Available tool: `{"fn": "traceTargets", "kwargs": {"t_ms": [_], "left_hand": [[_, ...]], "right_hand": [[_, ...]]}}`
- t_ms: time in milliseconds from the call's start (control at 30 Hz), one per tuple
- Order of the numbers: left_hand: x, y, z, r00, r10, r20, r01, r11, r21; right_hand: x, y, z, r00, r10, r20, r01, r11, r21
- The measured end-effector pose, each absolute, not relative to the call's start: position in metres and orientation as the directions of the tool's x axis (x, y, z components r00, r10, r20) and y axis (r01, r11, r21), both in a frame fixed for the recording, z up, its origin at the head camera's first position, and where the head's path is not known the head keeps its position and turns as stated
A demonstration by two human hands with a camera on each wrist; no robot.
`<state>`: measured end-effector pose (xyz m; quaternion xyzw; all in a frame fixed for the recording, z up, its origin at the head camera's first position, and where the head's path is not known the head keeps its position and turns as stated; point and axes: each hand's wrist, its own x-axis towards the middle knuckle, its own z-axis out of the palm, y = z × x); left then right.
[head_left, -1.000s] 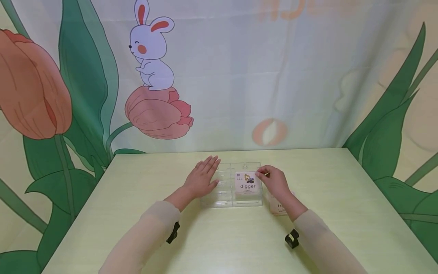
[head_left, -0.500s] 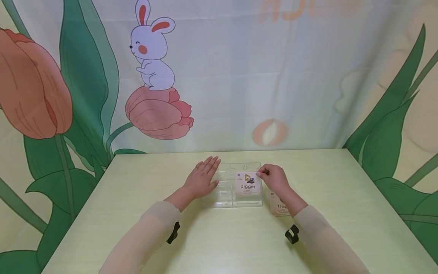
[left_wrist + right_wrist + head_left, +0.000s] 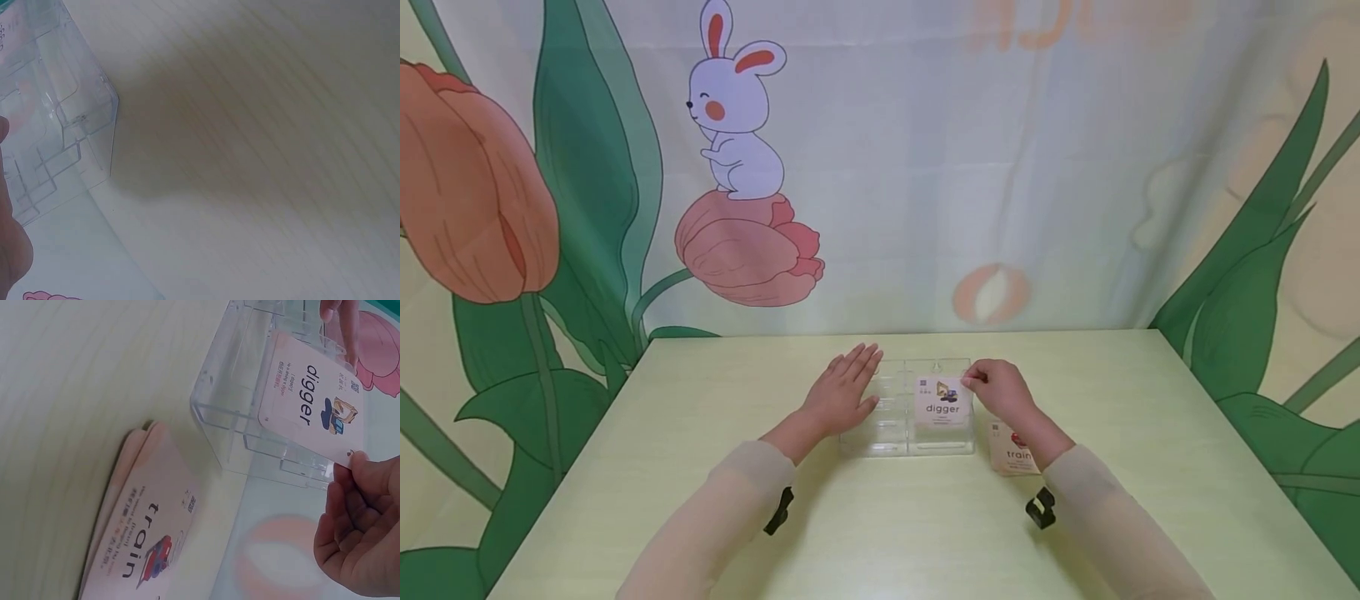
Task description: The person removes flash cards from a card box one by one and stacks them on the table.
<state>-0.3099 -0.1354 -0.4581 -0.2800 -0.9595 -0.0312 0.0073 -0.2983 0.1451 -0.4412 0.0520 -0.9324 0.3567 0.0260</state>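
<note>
1. Steady the clear holder [image 3: 940,447] by its left side with the left hand [image 3: 842,398], fingers straight; cannot tell how firmly pressed.
2. Digger card [image 3: 942,410] pinched by its far right corner in the right hand [image 3: 1003,393], over the holder's right half: best moved gently, squarely, unbent.
3. Clear from the right wrist: layered edges of the train card stack [image 3: 140,544], to the holder's near right; in the head view, partly covered by the right forearm [image 3: 1051,443].
4. Missing from the left wrist view: that pinch.

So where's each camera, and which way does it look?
Head: worn there, facing forward and down at the box; left grip, right grip, sleeves show.
Left wrist: worn there, facing table and box; part of left grip shows.
Right wrist: worn there, facing digger card and train card; both grips show partly.
Head and right wrist share both cards.
</note>
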Motion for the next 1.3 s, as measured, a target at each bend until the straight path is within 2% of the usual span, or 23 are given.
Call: {"fn": "traceTargets", "kwargs": {"t_ms": [267,567,867,1300], "left_hand": [[-0.309,-0.135,-0.458,-0.845,0.534,0.036,0.535,0.843,0.063],[-0.311,-0.134,-0.456,-0.842,0.539,0.025,0.540,0.841,0.044],[-0.309,-0.135,-0.456,-0.846,0.533,0.018,0.533,0.845,0.042],[-0.310,-0.134,-0.460,-0.850,0.527,0.027,0.527,0.849,0.037]], "right_hand": [[-0.300,0.145,-0.440,-0.993,-0.097,0.067,-0.117,0.774,-0.622],[-0.300,0.145,-0.434,-0.989,-0.092,0.117,-0.143,0.795,-0.589],[-0.302,0.146,-0.433,-0.985,-0.049,0.165,-0.140,0.789,-0.598],[-0.305,0.150,-0.422,-0.985,-0.049,0.168,-0.146,0.756,-0.638]]}}
